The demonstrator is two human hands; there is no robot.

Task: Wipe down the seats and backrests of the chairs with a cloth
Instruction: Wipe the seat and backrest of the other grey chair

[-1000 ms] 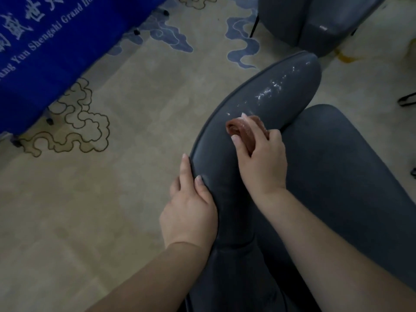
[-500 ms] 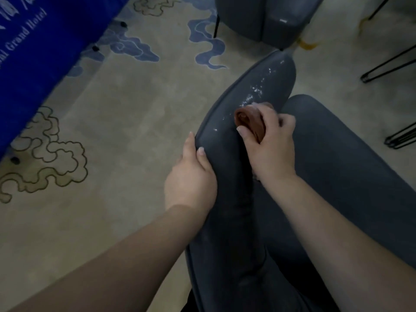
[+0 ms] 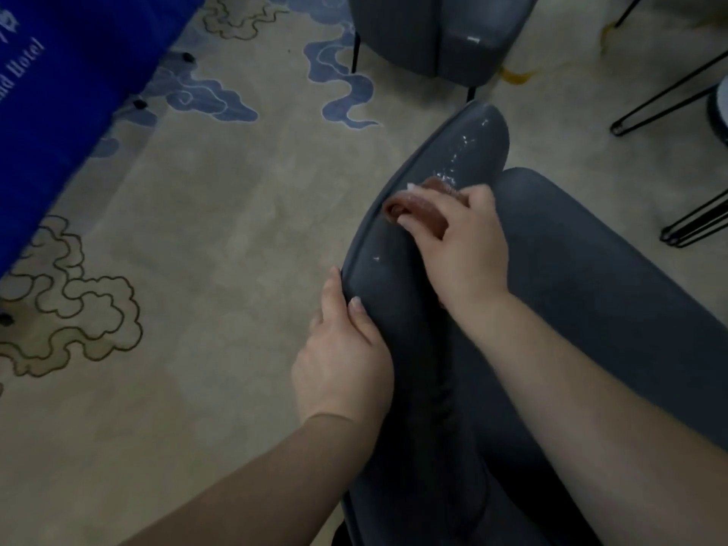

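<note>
You have two hands in view, left hand (image 3: 342, 368) and right hand (image 3: 465, 250), one cloth (image 3: 417, 206), two grey chairs, near chair (image 3: 591, 309) and far chair (image 3: 425, 29), and one blue banner (image 3: 71, 92).

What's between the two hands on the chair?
Only bare grey backrest, with one small wet speck, lies between the left hand and the right hand holding the cloth, in the head view.

A beige carpet (image 3: 220, 238) patterned with blue and outlined cloud scrolls is seen underfoot. A bright blue lettered cloth (image 3: 67, 104) is draped at left; thin black wire legs (image 3: 669, 92) are visible at right.
</note>
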